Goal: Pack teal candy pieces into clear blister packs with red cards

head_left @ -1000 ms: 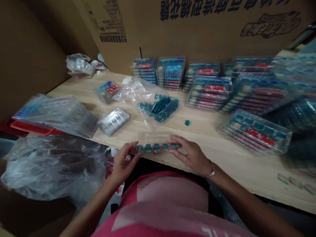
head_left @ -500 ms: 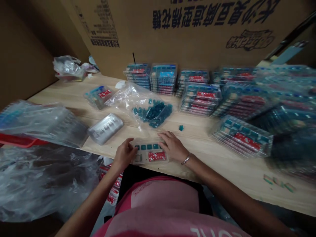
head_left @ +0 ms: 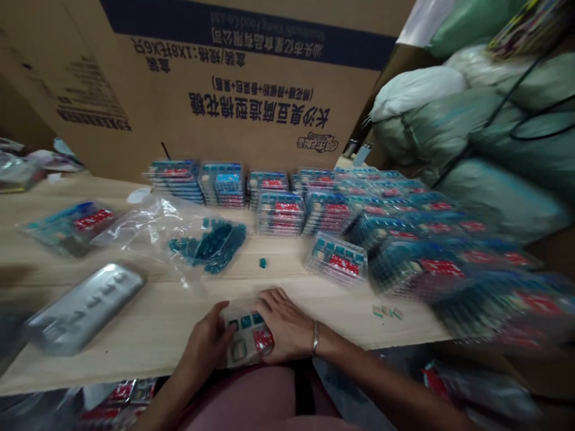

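At the table's front edge lies a clear plastic tray (head_left: 239, 349) with teal square pieces along its top row and a red patterned packet at its lower right. My left hand (head_left: 205, 338) grips its left end, thumb near the teal row. Across the right end rests my right hand (head_left: 290, 326), fingers curved over the edge and covering part of the row and packet. Beyond the hands, a heap of teal pieces (head_left: 211, 245) spills in an open clear bag (head_left: 150, 230). One loose teal piece (head_left: 263, 263) sits by itself to its right.
Stacks of filled trays (head_left: 281, 212) line the back and right of the table. A short stack (head_left: 336, 258) stands closer. At left are silvery clear empty trays (head_left: 85, 308) and a filled tray (head_left: 74, 227). Small striped pieces (head_left: 387, 312) lie at right. A cardboard box (head_left: 251, 78) rises behind.
The view has swung right, bringing more stacks and large sacks into sight. Both hands stay on the tray, which is now more covered by my right hand.
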Tool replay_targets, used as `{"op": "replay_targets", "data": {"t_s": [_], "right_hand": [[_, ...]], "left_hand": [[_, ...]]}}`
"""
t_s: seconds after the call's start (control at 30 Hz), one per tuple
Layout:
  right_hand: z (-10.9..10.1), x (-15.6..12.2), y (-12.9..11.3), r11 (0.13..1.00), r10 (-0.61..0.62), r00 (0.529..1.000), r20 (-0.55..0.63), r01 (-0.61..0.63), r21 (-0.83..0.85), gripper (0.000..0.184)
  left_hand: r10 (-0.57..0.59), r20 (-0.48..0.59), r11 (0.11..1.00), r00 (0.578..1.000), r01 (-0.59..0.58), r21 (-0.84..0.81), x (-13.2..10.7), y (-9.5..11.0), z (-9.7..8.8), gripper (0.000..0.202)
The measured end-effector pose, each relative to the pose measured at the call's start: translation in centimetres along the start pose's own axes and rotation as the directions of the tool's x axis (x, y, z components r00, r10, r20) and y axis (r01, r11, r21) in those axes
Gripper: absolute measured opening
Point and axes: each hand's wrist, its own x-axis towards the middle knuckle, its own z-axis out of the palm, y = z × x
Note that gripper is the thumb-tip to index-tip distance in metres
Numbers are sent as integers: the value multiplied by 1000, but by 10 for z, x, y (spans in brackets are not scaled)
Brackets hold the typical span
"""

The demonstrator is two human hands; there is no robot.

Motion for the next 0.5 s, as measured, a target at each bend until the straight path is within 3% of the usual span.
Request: {"op": "replay_targets", "data": {"t_s": [0.1,0.17,0.3,0.37,0.5], "right_hand": [[-19,-26,18,998,65,996,-67,-64,14,72],[-43,-41,41,990,130,972,-198,-139,-34,66],[-90,-58,115,880,272,801,-533,-431,-198,61],[-97,-59,150,839,369,774,-515,-516,-173,64],[-89,-62,187,871,405,819,-406,-481,-101,66]], "left_hand": [[66,102,993,993,-54,-109,12,12,4,51],[73,75,987,995,-61,-147,18,15,0,48],[67,20,980,998,-62,-191,26,18,-6,40],[78,26,976,997,-71,-205,28,21,-7,37],[92,-91,986,992,-104,-129,32,25,-26,29]]}}
